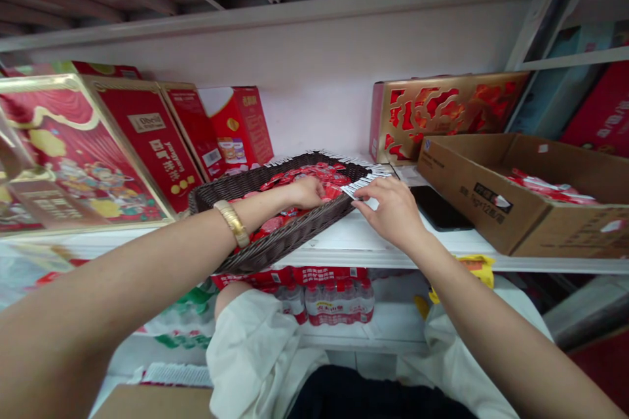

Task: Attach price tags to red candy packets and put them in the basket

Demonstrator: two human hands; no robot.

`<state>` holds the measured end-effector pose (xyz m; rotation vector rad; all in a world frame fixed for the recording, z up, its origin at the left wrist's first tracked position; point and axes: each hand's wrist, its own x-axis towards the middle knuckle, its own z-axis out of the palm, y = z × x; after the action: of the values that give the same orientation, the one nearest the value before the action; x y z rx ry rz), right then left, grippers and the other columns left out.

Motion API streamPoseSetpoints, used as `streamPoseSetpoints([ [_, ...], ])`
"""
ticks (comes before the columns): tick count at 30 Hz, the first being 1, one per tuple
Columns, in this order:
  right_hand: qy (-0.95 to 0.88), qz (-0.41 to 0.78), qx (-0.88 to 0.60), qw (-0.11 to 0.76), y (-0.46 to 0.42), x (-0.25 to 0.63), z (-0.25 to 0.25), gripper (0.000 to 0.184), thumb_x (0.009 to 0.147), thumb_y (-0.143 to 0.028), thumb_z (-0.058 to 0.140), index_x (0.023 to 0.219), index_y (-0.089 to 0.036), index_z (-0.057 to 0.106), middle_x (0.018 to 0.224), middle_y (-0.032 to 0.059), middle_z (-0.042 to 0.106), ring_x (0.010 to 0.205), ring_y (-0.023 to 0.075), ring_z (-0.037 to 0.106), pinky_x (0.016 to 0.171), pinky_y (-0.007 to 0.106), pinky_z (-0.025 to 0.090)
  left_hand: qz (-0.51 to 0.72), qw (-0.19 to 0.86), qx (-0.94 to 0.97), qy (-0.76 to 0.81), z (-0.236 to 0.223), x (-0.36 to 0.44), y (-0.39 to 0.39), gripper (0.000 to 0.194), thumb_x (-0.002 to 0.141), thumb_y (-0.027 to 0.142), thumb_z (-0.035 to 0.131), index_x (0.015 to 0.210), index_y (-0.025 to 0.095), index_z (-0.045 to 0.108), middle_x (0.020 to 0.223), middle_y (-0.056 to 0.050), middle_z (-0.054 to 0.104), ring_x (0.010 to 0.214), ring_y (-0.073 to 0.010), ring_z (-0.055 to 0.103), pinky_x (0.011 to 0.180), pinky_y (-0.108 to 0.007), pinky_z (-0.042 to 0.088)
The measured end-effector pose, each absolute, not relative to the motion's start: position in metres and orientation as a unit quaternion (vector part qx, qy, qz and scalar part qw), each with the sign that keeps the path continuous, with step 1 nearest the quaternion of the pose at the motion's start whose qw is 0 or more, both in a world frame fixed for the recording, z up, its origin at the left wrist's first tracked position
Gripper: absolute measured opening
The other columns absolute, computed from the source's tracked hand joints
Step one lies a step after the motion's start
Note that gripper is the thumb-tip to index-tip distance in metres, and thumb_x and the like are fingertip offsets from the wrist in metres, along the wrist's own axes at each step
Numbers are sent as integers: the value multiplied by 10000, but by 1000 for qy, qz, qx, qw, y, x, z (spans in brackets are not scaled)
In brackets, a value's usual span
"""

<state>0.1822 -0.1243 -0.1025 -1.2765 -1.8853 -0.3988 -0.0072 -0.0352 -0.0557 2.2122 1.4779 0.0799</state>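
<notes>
A dark brown woven basket (275, 245) sits slanted on the white shelf, filled with small red packets (295, 173). My left hand (308, 192) reaches inside it, its fingers curled against a red packet near the right end. A gold bracelet (232, 222) circles that wrist. Thin white strips (366, 182) with dark printing fan out along the basket's back and right rim. At the right corner my right hand (390, 208) pinches the ends of these strips between thumb and fingers. What exactly lies under my left fingertips is partly hidden.
An open cardboard box (472, 200) with red-and-white packets stands right, beside a black phone (441, 207). Red gift boxes (142, 137) line the left; a gold-and-red box (445, 111) stands behind. Bottled water packs (339, 301) lie below. A slatted shelf (295, 3) hangs overhead.
</notes>
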Motion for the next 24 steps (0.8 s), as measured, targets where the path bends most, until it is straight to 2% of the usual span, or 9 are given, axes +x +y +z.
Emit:
streamPoseSetpoints([
  [4, -743, -156, -500, 417, -121, 181, -104, 121, 870, -259, 658, 810, -222, 757, 800, 70, 701, 825, 244, 596, 752, 361, 381, 45, 252, 794, 551, -55, -11, -39, 360, 910, 362, 622, 1198, 146, 616, 1232, -80, 618, 1044, -264, 627, 854, -426, 554],
  [7, -737, -154, -497, 431, -117, 179, -101, 160, 893, -256, 620, 809, -210, 749, 802, 74, 687, 820, 235, 598, 763, 357, 394, 104, 277, 779, 552, -51, -16, -41, 215, 785, 289, 754, 859, 94, 702, 887, -59, 705, 824, -227, 657, 701, -315, 527],
  [9, -730, -155, -495, 444, -115, 176, -96, 176, 904, -256, 596, 821, -200, 742, 817, 76, 684, 823, 229, 604, 776, 351, 407, 159, 305, 764, 546, -45, -20, -42, 191, 700, 230, 805, 655, 109, 664, 633, -26, 661, 652, -179, 628, 592, -265, 464],
  [10, -726, -155, -494, 454, -115, 174, -93, 183, 909, -254, 584, 825, -198, 736, 821, 75, 684, 817, 223, 608, 779, 347, 415, 189, 322, 754, 540, -41, -22, -43, 199, 692, 221, 808, 634, 121, 647, 574, -13, 639, 600, -159, 614, 566, -255, 450],
  [12, -709, -137, -486, 492, -118, 172, -87, 183, 907, -250, 574, 812, -196, 721, 807, 66, 687, 780, 205, 613, 764, 333, 432, 253, 356, 731, 524, -29, -25, -47, 177, 730, 222, 784, 679, 135, 637, 569, -9, 645, 568, -134, 616, 570, -246, 469],
  [15, -665, -50, -464, 583, -131, 174, -81, 156, 886, -269, 597, 787, -196, 693, 743, 36, 692, 669, 165, 602, 685, 300, 454, 358, 402, 689, 484, -7, -28, -63, 123, 816, 184, 710, 759, 139, 611, 687, -25, 691, 651, -102, 665, 688, -228, 536],
  [19, -589, 103, -429, 677, -159, 184, -83, 177, 855, -355, 652, 793, -192, 682, 699, 22, 705, 631, 150, 626, 629, 280, 487, 467, 560, 579, 366, 10, -28, -110, 98, 826, 54, 657, 739, 97, 647, 746, -52, 712, 738, -92, 703, 766, -177, 558],
  [22, -530, 163, -416, 721, -182, 193, -90, 206, 795, -401, 728, 777, -198, 696, 701, 26, 717, 651, 160, 656, 641, 290, 527, 438, 644, 543, 315, 0, -23, -155, 80, 829, 144, 694, 779, 86, 714, 753, -69, 735, 651, -91, 695, 637, -144, 559],
  [24, -501, 184, -417, 736, -196, 197, -96, 203, 770, -401, 763, 798, -205, 715, 714, 27, 725, 660, 159, 666, 648, 289, 541, 401, 678, 538, 300, -18, -16, -181, 177, 772, 266, 776, 744, 100, 722, 690, -62, 726, 541, -95, 658, 495, -144, 524],
])
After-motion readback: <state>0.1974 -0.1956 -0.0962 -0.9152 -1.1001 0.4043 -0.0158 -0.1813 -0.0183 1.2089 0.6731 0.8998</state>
